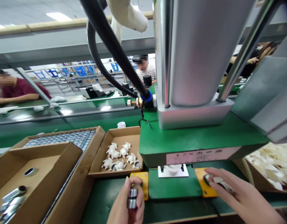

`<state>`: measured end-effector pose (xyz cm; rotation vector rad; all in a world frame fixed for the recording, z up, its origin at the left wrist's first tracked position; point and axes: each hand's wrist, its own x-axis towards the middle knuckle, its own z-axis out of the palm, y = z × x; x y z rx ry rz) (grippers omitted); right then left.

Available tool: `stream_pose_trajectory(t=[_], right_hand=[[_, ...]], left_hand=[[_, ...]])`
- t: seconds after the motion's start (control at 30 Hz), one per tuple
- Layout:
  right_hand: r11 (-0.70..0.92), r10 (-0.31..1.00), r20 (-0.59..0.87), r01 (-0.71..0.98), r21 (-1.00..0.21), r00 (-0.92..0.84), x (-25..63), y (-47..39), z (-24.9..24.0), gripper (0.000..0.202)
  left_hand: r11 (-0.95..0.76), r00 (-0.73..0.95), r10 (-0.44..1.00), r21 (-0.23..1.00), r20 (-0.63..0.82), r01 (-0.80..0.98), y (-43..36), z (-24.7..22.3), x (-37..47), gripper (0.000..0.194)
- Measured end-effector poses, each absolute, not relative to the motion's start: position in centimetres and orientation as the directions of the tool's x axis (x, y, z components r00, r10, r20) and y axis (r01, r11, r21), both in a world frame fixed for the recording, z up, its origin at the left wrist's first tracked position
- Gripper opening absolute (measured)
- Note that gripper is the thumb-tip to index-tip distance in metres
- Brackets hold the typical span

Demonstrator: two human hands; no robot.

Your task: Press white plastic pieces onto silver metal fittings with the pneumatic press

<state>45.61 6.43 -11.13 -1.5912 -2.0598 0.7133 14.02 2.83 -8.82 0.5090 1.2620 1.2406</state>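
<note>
My left hand (128,203) is closed around short shiny metal sleeves (132,199). Its index finger reaches over the left yellow button plate (145,186), hiding most of the button. At the right yellow button plate (208,193), the fingertips of my right hand (236,193) rest on the round button (206,179). A white plastic piece (219,180), partly hidden, is tucked among the right hand's fingers. Between the plates, under the green press head (204,137), a white part (172,169) sits at a white slotted plate (161,171).
White fan wheels (120,165) lie in a cardboard tray (94,168). Left of it, another box (64,161) holds metal sleeves (14,202), beside rows of more sleeves (61,138). White parts (271,161) fill a box at right. Black hoses (115,46) hang in front; people sit beyond.
</note>
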Motion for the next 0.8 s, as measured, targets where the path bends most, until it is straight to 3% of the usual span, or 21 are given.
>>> stream_pose_trajectory(t=[0.07,0.17,0.37,0.53,0.6,0.7,0.8], right_hand=[[0.12,0.981,-0.005,0.629,-0.768,-0.194,43.8,6.7,-9.8,0.039],[0.053,0.96,-0.077,0.444,-0.894,-0.27,40.3,7.8,-7.0,0.035],[0.036,0.932,-0.068,0.277,-0.96,-0.356,35.2,10.9,-3.3,0.039],[-0.233,0.788,-0.321,0.229,-0.945,-0.526,34.1,10.1,-4.0,0.038],[-0.257,0.701,-0.361,0.255,-0.932,-0.615,33.2,9.8,-4.2,0.032],[-0.206,0.686,-0.34,0.276,-0.939,-0.644,30.7,10.4,-4.1,0.032],[-0.046,0.787,-0.142,0.173,-0.984,-0.6,27.8,12.2,-4.1,0.032]], left_hand=[[0.305,-0.074,0.893,0.716,-0.445,-0.628,3.4,-8.2,15.2,0.028],[0.285,-0.055,0.911,0.719,-0.409,-0.634,4.3,-7.8,16.7,0.02],[0.272,-0.021,0.958,0.925,-0.287,-0.265,4.9,-9.8,17.9,0.026],[0.257,0.054,0.966,0.965,-0.254,-0.046,4.6,-11.1,18.1,0.036],[0.258,0.044,0.965,0.966,-0.257,-0.021,4.5,-11.1,18.1,0.037],[0.262,0.028,0.965,0.964,-0.261,-0.041,4.5,-10.9,18.2,0.039],[0.264,0.024,0.964,0.964,-0.264,-0.02,4.5,-11.0,18.1,0.041]])
